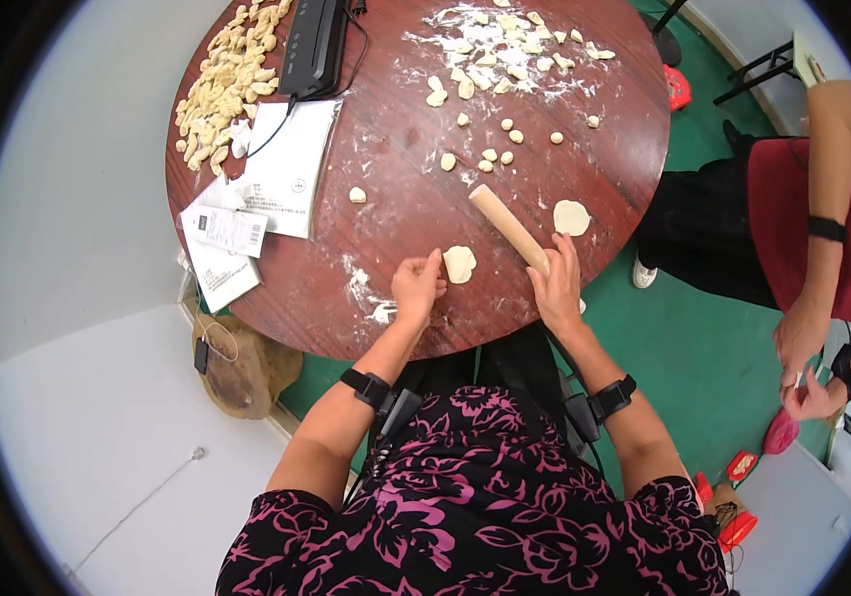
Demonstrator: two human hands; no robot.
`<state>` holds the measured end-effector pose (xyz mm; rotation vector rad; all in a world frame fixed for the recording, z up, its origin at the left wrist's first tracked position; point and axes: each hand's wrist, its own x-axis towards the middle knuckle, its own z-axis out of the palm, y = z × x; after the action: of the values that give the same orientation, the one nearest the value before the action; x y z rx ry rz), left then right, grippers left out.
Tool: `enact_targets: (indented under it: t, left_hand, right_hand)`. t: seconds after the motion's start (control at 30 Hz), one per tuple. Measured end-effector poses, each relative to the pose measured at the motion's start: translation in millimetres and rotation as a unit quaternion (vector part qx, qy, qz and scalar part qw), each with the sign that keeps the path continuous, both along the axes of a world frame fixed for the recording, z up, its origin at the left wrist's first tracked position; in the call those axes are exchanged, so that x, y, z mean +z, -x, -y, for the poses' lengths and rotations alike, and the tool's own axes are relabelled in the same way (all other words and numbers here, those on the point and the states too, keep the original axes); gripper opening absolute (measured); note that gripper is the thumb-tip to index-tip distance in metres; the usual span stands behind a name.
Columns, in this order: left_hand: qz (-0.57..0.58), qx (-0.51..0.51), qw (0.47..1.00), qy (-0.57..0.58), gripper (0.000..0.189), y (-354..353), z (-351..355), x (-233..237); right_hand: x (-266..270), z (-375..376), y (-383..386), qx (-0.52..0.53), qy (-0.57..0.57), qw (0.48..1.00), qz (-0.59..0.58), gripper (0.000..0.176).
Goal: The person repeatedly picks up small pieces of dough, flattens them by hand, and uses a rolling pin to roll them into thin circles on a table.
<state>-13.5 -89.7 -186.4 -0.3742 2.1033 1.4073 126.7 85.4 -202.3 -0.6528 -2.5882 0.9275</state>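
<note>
Near the table's front edge, my left hand (pixel 418 286) pinches the left edge of a small flattened dough round (pixel 459 264). To its right, my right hand (pixel 557 285) has its fingers on the lower end of a wooden rolling pin (pixel 508 228), which slants up and to the left. Another flat dough round (pixel 571 218) lies just beyond the right hand. Several small dough balls (pixel 507 157) rest farther back, with one dough piece (pixel 358 195) off to the left. Loose flour (pixel 371 298) marks the wood left of my left hand.
The round red-brown table (pixel 395 149) carries floured dough pieces (pixel 485 60) at the back, shaped dough pieces (pixel 232 79) at the back left, a black appliance (pixel 314 50) with a cord, and white packets (pixel 291 164). A person in a red apron (pixel 778 209) stands at the right.
</note>
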Motion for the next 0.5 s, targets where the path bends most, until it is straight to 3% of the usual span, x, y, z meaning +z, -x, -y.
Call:
enact_targets:
  t: [0.07,0.1,0.2,0.33,0.5]
  left_hand:
    - [-0.203,-0.166,0.957,0.12,0.023,11,-1,5]
    - [-0.286,-0.229,0.925,0.101,0.024,18,-2,-1]
    - [-0.335,-0.389,0.849,0.125,0.021,28,-8,-5]
    - [-0.275,-0.44,0.841,0.154,0.02,29,-19,-6]
    - [-0.313,-0.479,0.81,0.127,0.012,28,-25,-8]
  right_hand:
    - [-2,1,0,0.002,-0.007,1.0,0.007,0.036]
    - [-2,2,0,0.001,-0.003,1.0,0.008,0.036]
    - [-3,5,-3,-0.008,0.006,1.0,0.015,0.036]
    - [-6,6,-8,-0.022,0.015,0.999,0.018,0.036]
    - [-10,6,-14,-0.022,0.018,0.999,0.017,0.037]
